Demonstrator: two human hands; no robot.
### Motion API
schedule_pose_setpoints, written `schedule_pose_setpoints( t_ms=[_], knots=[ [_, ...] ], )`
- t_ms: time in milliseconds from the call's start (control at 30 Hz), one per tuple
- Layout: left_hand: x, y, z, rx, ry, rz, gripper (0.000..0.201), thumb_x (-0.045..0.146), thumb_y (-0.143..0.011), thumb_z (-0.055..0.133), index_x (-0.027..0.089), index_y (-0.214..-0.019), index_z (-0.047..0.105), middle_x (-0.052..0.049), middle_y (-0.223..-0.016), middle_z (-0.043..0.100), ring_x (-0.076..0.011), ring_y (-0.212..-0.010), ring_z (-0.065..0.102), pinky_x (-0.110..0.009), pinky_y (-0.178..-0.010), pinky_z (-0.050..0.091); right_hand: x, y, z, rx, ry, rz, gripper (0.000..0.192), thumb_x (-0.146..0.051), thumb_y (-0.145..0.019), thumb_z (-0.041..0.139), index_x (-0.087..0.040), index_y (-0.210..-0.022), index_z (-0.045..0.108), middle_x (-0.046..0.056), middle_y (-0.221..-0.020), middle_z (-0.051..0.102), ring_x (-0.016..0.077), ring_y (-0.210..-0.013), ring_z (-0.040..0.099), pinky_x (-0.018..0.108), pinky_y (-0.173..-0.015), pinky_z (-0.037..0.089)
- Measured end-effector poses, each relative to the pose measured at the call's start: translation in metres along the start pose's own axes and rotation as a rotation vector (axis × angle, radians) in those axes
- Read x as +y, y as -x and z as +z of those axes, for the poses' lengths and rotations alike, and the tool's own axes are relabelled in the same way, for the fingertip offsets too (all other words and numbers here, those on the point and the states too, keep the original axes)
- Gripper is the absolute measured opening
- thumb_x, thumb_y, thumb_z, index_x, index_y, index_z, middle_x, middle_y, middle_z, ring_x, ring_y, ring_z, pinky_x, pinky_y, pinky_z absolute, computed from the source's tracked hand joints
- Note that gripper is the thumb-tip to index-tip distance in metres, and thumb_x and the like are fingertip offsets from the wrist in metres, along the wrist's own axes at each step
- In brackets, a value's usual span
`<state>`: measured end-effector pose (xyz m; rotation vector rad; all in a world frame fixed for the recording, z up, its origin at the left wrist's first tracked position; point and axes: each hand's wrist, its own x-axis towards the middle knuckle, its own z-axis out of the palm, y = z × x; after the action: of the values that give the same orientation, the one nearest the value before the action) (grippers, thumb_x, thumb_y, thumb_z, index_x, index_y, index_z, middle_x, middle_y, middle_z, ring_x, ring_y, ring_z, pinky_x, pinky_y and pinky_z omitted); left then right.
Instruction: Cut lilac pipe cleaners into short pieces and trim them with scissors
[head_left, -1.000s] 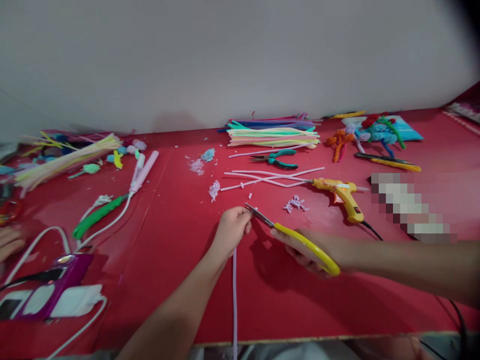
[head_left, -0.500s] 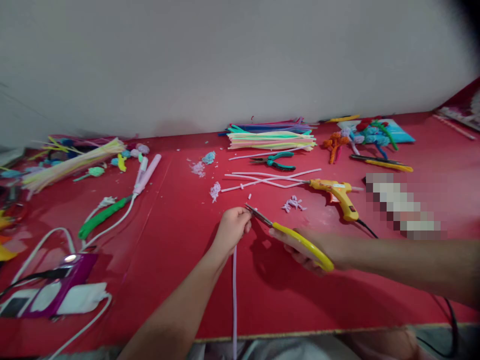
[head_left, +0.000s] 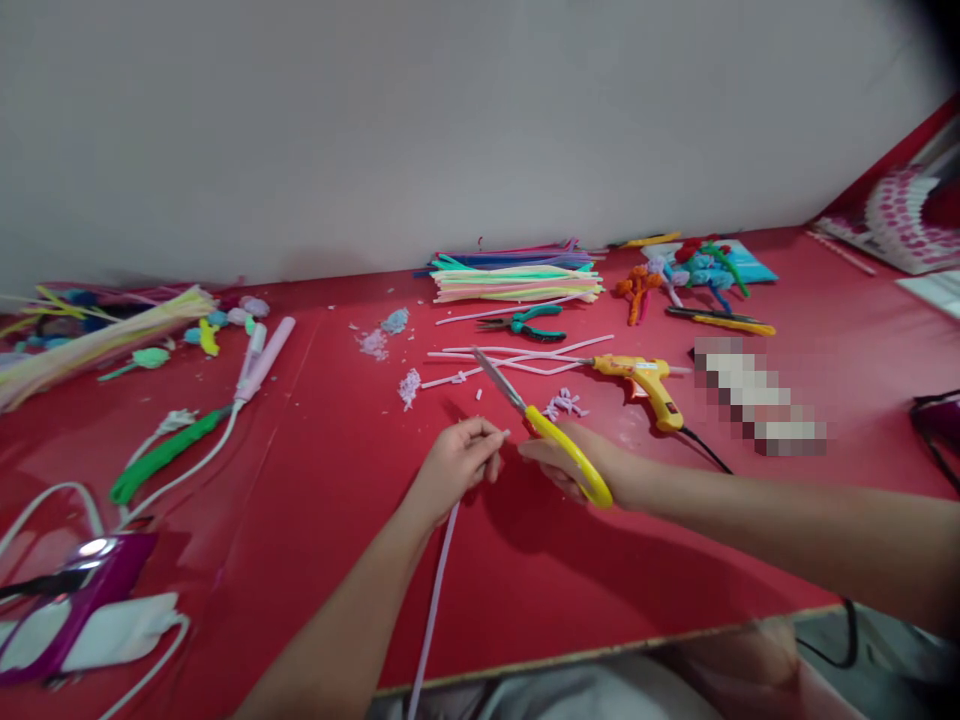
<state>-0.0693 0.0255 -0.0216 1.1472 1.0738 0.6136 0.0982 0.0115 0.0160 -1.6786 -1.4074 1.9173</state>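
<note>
Lilac pipe cleaner [head_left: 439, 580]: tip pinched by left hand [head_left: 456, 462], stem trailing to 6 o'clock. Scissors [head_left: 544, 430], gripped by right hand [head_left: 574, 468]: blades now withdrawn from tip, raised toward 11 o'clock; cut judged completed.

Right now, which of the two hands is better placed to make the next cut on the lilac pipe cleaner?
Right hand: it holds the yellow scissors. The left hand grips the lilac pipe cleaner.

Red counter [head_left: 315, 500], cluttered.
Lying on it: pipe-cleaner bundle [head_left: 517, 283], green pliers [head_left: 529, 323], yellow glue gun [head_left: 645, 378], lilac trimmings [head_left: 564, 404], purple device [head_left: 90, 585].
</note>
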Motion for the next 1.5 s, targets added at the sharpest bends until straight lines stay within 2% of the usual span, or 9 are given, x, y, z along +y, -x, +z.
schedule_pose_setpoints(
  t_ms=[167, 333, 633, 733, 833, 900, 967, 1167, 1500],
  knots=[
    [0.003, 0.005, 0.005, -0.074, -0.023, -0.026, 0.017, 0.03, -0.077, 0.047, 0.016, -0.068, 0.045, 0.005, -0.045, 0.05, -0.0031, -0.032, 0.026, -0.017, -0.035, 0.016, 0.005, -0.016, 0.006, 0.035, -0.017, -0.117, 0.029, -0.031, -0.075, 0.045, -0.019, -0.051, 0.032, -0.008, -0.038, 0.033, 0.0049, -0.03, 0.033, 0.018, -0.032, 0.027],
    [0.002, 0.005, 0.007, -0.071, -0.043, -0.04, 0.015, 0.03, -0.076, 0.047, 0.015, -0.071, 0.049, 0.003, -0.046, 0.053, -0.003, -0.032, 0.029, -0.016, -0.035, 0.017, 0.011, -0.02, 0.003, 0.028, -0.003, -0.176, 0.029, -0.029, -0.074, 0.043, -0.019, -0.049, 0.034, -0.007, -0.034, 0.035, 0.0059, -0.029, 0.037, 0.018, -0.032, 0.028],
    [0.001, 0.005, 0.007, -0.045, -0.01, -0.047, 0.014, 0.026, -0.076, 0.048, 0.016, -0.067, 0.045, 0.004, -0.046, 0.052, -0.0023, -0.031, 0.028, -0.015, -0.033, 0.019, 0.009, -0.025, -0.007, 0.062, 0.003, -0.243, 0.032, -0.03, -0.078, 0.039, -0.019, -0.048, 0.031, -0.008, -0.034, 0.03, 0.0051, -0.029, 0.033, 0.018, -0.032, 0.026],
    [-0.002, 0.003, 0.005, -0.006, 0.055, -0.038, 0.013, 0.027, -0.077, 0.047, 0.017, -0.069, 0.046, 0.006, -0.043, 0.048, -0.0022, -0.03, 0.023, -0.016, -0.032, 0.015, 0.009, -0.021, -0.012, 0.054, 0.028, -0.21, 0.036, -0.04, -0.079, 0.04, -0.019, -0.05, 0.036, -0.007, -0.035, 0.032, 0.0059, -0.029, 0.035, 0.018, -0.032, 0.028],
    [-0.004, 0.001, 0.0, 0.136, 0.141, 0.0, 0.014, 0.03, -0.078, 0.047, 0.017, -0.073, 0.048, 0.007, -0.043, 0.044, -0.002, -0.03, 0.02, -0.016, -0.031, 0.012, 0.014, -0.011, -0.022, 0.016, 0.071, -0.093, 0.039, -0.053, -0.077, 0.038, -0.018, -0.064, 0.046, -0.007, -0.039, 0.035, 0.0074, -0.028, 0.035, 0.021, -0.03, 0.031],
    [-0.005, -0.001, -0.003, 0.225, 0.185, 0.028, 0.013, 0.029, -0.077, 0.049, 0.017, -0.073, 0.049, 0.008, -0.042, 0.041, -0.0017, -0.03, 0.02, -0.016, -0.032, 0.012, 0.019, 0.001, -0.029, -0.002, 0.197, -0.01, 0.042, -0.058, -0.074, 0.04, -0.017, -0.07, 0.048, -0.006, -0.044, 0.039, 0.008, -0.031, 0.039, 0.021, -0.031, 0.033],
    [-0.005, -0.001, -0.004, 0.274, 0.213, 0.053, 0.012, 0.029, -0.076, 0.049, 0.017, -0.074, 0.05, 0.008, -0.041, 0.04, -0.0016, -0.031, 0.02, -0.016, -0.032, 0.012, 0.02, 0.013, -0.033, -0.05, 0.312, -0.031, 0.042, -0.058, -0.074, 0.042, -0.016, -0.073, 0.049, -0.005, -0.05, 0.041, 0.0073, -0.037, 0.042, 0.02, -0.035, 0.035],
    [0.0, 0.0, 0.002, 0.266, 0.197, 0.039, 0.012, 0.029, -0.075, 0.05, 0.017, -0.073, 0.051, 0.009, -0.04, 0.039, -0.0018, -0.031, 0.02, -0.016, -0.033, 0.012, 0.017, 0.03, -0.027, -0.129, 0.443, -0.025, 0.05, -0.062, -0.076, 0.034, -0.015, -0.076, 0.052, -0.001, -0.058, 0.047, 0.0078, -0.045, 0.043, 0.02, -0.04, 0.033],
    [0.002, 0.003, 0.003, 0.315, 0.105, 0.053, 0.013, 0.029, -0.075, 0.052, 0.017, -0.072, 0.054, 0.009, -0.038, 0.036, -0.0027, -0.034, 0.025, -0.017, -0.036, 0.017, 0.025, 0.028, -0.018, -0.103, 0.335, 0.033, 0.053, -0.065, -0.074, 0.034, -0.016, -0.083, 0.053, 0.0, -0.062, 0.049, 0.0091, -0.049, 0.047, 0.019, -0.04, 0.032]
  ],
)
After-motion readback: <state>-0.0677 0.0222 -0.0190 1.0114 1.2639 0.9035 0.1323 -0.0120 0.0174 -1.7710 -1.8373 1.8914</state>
